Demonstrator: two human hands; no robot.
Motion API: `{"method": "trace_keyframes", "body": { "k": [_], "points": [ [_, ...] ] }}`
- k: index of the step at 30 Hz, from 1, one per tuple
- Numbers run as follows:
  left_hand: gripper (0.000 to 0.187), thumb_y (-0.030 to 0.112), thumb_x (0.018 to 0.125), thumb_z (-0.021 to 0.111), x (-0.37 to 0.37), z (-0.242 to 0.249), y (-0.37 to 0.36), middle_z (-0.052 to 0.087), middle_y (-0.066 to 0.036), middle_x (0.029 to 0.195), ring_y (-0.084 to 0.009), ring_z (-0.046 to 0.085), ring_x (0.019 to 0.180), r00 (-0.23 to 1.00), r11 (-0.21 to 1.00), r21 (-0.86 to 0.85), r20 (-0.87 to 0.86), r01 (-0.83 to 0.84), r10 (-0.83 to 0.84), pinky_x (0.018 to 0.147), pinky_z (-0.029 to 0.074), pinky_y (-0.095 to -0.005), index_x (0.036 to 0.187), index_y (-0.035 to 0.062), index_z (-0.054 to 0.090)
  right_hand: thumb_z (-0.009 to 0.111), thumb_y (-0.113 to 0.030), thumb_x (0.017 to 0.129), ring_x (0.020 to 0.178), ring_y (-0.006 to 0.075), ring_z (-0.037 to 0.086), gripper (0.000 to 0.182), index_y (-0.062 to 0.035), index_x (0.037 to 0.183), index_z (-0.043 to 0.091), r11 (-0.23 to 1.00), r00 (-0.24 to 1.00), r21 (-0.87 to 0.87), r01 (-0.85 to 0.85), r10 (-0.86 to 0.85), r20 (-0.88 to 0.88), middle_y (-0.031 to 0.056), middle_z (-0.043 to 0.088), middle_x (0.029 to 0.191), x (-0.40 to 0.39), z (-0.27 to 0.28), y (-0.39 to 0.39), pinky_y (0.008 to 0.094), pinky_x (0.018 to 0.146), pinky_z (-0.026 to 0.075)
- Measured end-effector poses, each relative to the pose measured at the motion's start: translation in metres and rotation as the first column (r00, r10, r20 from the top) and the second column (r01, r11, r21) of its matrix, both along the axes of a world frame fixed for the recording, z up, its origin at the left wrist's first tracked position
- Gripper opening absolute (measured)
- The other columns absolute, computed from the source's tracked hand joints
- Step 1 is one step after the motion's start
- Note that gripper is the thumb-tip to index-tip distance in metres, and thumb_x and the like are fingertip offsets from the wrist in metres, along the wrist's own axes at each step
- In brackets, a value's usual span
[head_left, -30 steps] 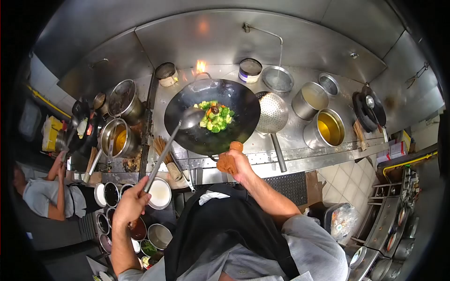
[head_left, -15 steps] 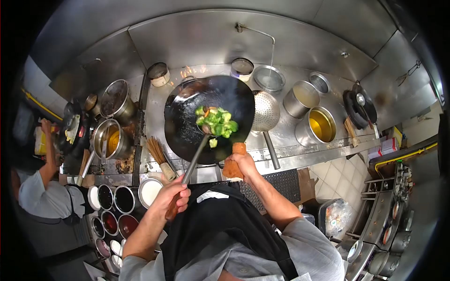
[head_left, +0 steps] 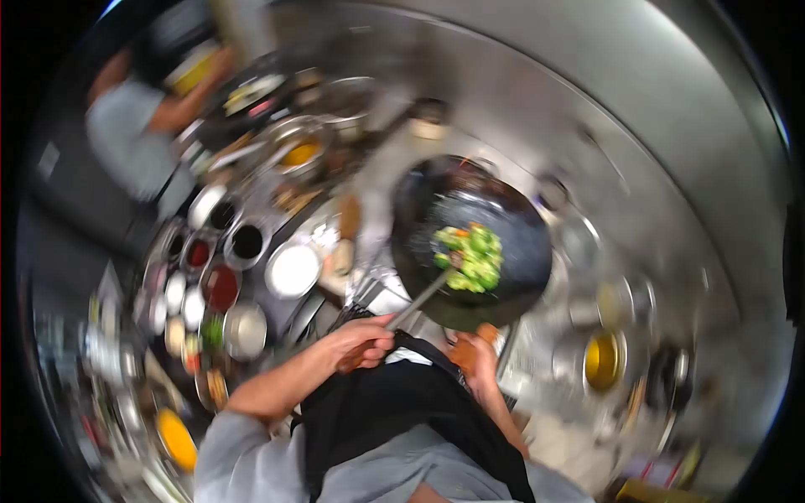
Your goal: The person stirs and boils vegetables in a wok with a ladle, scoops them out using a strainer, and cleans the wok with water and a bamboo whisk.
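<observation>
My left hand (head_left: 362, 342) is closed around the wooden handle of a metal ladle (head_left: 419, 300). The ladle's head lies in the wok (head_left: 423, 218) among green vegetables (head_left: 478, 260) with some orange pieces. My right hand (head_left: 480, 356) grips a brown cloth (head_left: 463, 352) at the wok's near edge; whatever the cloth covers is hidden. The wok is large, black and round, and the vegetables sit in its middle.
Left of the wok are a white container (head_left: 293, 270), a dark sauce container (head_left: 247, 241) and a red one (head_left: 222, 287). A co-worker (head_left: 130, 126) stands at upper left. A pot of yellow liquid (head_left: 604, 360) is at right. Much is blurred.
The view has turned to the left and tilted, so the wok shows further right and more sauce containers are visible. Both hands keep their holds.
</observation>
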State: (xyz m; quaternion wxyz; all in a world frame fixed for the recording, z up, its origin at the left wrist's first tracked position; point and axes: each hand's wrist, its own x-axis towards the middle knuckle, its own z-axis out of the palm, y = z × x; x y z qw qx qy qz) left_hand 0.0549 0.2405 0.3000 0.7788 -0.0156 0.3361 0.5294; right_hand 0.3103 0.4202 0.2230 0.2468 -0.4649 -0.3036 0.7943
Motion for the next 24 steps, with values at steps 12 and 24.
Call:
{"method": "trace_keyframes", "body": {
  "k": [12, 24],
  "points": [
    [0.081, 0.005, 0.095, 0.051, 0.243, 0.071, -0.093, 0.048, 0.000, 0.071, -0.0080, 0.049, 0.049, 0.736, 0.731, 0.161, -0.041, -0.663, 0.676, 0.043, 0.041, -0.0232, 0.162, 0.0159, 0.007, 0.064, -0.016, 0.083, 0.090, 0.0234, 0.063, 0.048, -0.0012, 0.127, 0.051, 0.751, 0.800, 0.300, -0.588, 0.596, 0.077, 0.0094, 0.060, 0.105, 0.067, 0.105, 0.068, 0.0358, 0.070, 0.056],
    [0.077, 0.003, 0.096, 0.053, 0.433, 0.144, -0.247, 0.048, -0.004, 0.071, -0.0143, 0.048, 0.044, -0.120, -0.103, 0.107, -0.173, -0.989, 0.977, 0.042, 0.042, -0.0271, 0.161, 0.0176, 0.015, 0.063, -0.012, 0.083, 0.083, 0.0219, 0.065, 0.036, -0.0045, 0.117, 0.054, 0.164, 0.119, 0.222, -0.961, 0.971, -0.206, 0.0091, 0.063, 0.096, -0.034, 0.129, -0.150, 0.0379, 0.069, 0.056]
  ]
}}
